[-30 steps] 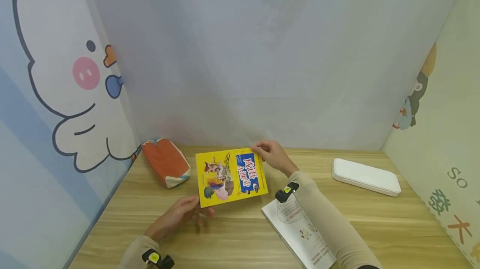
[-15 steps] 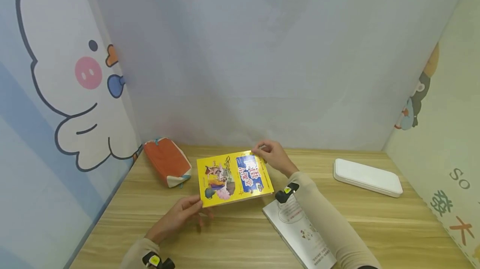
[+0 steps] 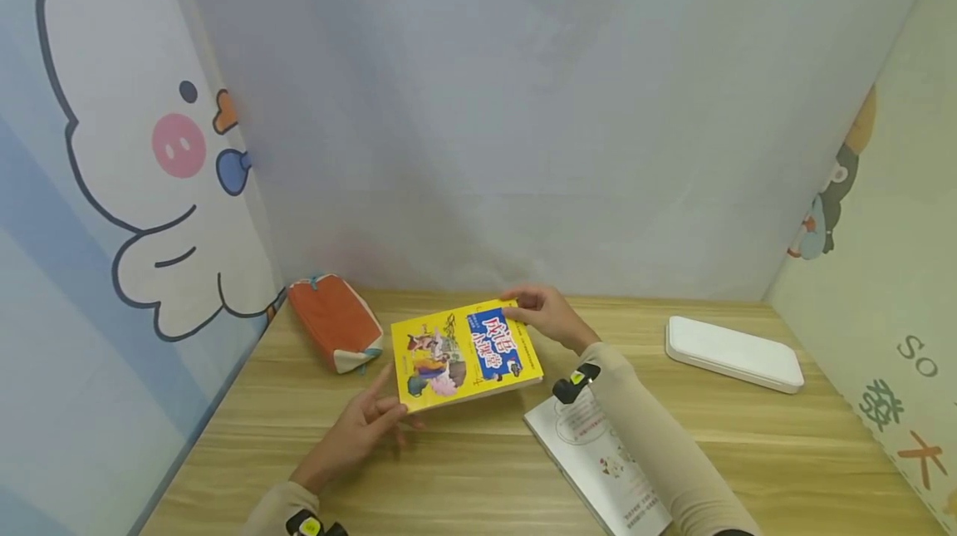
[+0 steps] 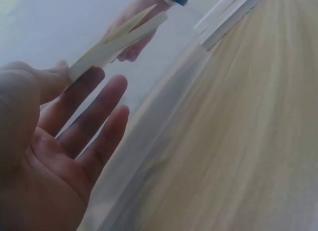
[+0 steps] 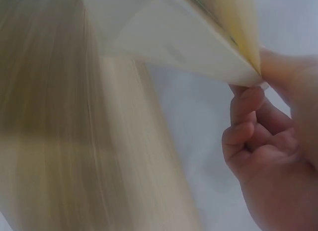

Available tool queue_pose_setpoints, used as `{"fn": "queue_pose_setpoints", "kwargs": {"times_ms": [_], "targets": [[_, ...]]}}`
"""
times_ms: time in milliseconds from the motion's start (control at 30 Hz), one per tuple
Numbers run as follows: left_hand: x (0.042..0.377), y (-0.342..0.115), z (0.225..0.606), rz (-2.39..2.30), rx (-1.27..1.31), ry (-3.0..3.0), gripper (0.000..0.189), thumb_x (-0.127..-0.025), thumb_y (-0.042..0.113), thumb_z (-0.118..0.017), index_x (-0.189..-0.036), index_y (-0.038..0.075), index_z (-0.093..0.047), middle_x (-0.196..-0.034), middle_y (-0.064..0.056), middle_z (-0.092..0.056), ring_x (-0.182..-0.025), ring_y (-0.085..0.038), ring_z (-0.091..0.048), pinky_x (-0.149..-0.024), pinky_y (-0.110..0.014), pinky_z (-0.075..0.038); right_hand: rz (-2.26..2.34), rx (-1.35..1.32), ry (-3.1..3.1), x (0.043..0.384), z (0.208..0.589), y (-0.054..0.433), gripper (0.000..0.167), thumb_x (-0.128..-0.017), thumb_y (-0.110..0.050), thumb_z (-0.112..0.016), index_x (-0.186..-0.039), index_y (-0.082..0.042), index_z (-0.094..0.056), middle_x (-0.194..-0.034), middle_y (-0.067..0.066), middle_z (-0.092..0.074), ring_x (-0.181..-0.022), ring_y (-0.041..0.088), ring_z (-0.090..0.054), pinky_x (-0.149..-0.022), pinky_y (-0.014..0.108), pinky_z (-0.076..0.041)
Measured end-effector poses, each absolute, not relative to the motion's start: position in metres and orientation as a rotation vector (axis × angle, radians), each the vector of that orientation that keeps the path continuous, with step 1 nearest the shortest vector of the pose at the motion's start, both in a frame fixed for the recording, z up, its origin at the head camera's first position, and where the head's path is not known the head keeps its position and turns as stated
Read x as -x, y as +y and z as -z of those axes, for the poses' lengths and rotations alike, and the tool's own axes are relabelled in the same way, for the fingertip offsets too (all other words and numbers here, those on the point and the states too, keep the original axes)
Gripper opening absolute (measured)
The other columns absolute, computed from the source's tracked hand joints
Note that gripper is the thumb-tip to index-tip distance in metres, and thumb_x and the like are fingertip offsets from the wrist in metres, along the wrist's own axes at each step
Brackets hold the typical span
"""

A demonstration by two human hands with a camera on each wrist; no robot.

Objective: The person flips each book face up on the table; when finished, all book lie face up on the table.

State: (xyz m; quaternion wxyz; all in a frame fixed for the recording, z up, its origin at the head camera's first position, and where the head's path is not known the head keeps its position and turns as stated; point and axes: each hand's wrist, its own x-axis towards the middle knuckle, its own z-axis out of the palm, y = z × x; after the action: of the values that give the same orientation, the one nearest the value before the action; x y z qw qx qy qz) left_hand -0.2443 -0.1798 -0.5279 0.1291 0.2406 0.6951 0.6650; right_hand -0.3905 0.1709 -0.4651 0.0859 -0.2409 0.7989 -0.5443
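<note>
Leftmost I see the orange pouch [image 3: 336, 327], then the left hand [image 3: 355, 434], pinching the near-left corner of the yellow book [image 3: 467, 356] behind the thumb, its lower fingers loosely extended. The book tilts above the surface [image 3: 463, 478] between the 2 hands; I judge it light and bendable, its glossy cover likely to slip or gape, so I'd hold opposite corners through every page. The right hand [image 3: 552, 320] pinches the far-right corner, fingers curled. Rightward lie a white book [image 3: 601, 461] and white case [image 3: 733, 353].
</note>
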Motion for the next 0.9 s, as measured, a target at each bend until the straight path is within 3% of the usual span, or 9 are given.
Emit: {"fn": "queue_pose_setpoints", "kwargs": {"times_ms": [67, 167, 500, 633, 900], "targets": [[0.242, -0.178, 0.529, -1.965, -0.719, 2.028, 0.085, -0.109, 0.010, -0.049, -0.164, 0.012, 0.016, -0.114, -0.035, -0.069, -0.090, -0.025, -0.076, -0.070, -0.040, -0.062, 1.624, 0.718, 2.384, 0.391, 0.466, 0.171, 0.036, -0.099, -0.017, -0.070, -0.132, -0.003, -0.067, -0.115, 0.020, -0.075, -0.087, 0.012, -0.070, -0.082, 0.023, -0.058], [0.240, -0.177, 0.530, -1.988, -0.718, 2.037, 0.085, -0.108, 0.010, -0.050, -0.165, 0.020, 0.013, -0.115, -0.037, -0.067, -0.095, -0.026, -0.075, -0.070, -0.041, -0.062, 1.628, 0.709, 2.402, 0.392, 0.468, 0.169, 0.035, -0.098, -0.017, -0.071, -0.130, -0.003, -0.068, -0.115, 0.020, -0.075, -0.087, 0.011, -0.070, -0.081, 0.022, -0.058], [0.234, -0.174, 0.532, -1.853, -0.635, 2.214, 0.063, -0.107, 0.018, -0.056, -0.163, 0.009, -0.028, -0.128, -0.024, -0.069, -0.096, -0.017, -0.070, -0.076, -0.033, -0.061, 1.571, 0.687, 2.487, 0.393, 0.474, 0.162, 0.033, -0.096, -0.020, -0.073, -0.126, -0.006, -0.072, -0.119, 0.014, -0.075, -0.095, 0.009, -0.070, -0.087, 0.027, -0.058], [0.231, -0.172, 0.534, -1.820, -0.627, 2.287, 0.060, -0.105, 0.019, -0.059, -0.159, 0.007, -0.036, -0.117, -0.027, -0.071, -0.085, -0.012, -0.067, -0.074, -0.028, -0.059, 1.555, 0.697, 2.487, 0.394, 0.476, 0.160, 0.034, -0.097, -0.020, -0.073, -0.127, -0.006, -0.072, -0.126, 0.015, -0.073, -0.103, 0.013, -0.070, -0.094, 0.031, -0.058], [0.228, -0.171, 0.537, -1.815, -0.622, 2.299, 0.056, -0.104, 0.017, -0.062, -0.154, 0.005, -0.042, -0.120, -0.029, -0.069, -0.092, -0.009, -0.069, -0.079, -0.024, -0.058, 1.514, 0.682, 2.507, 0.397, 0.483, 0.157, 0.034, -0.096, -0.025, -0.074, -0.127, -0.011, -0.073, -0.131, 0.011, -0.072, -0.115, 0.022, -0.068, -0.101, 0.041, -0.055]]}}
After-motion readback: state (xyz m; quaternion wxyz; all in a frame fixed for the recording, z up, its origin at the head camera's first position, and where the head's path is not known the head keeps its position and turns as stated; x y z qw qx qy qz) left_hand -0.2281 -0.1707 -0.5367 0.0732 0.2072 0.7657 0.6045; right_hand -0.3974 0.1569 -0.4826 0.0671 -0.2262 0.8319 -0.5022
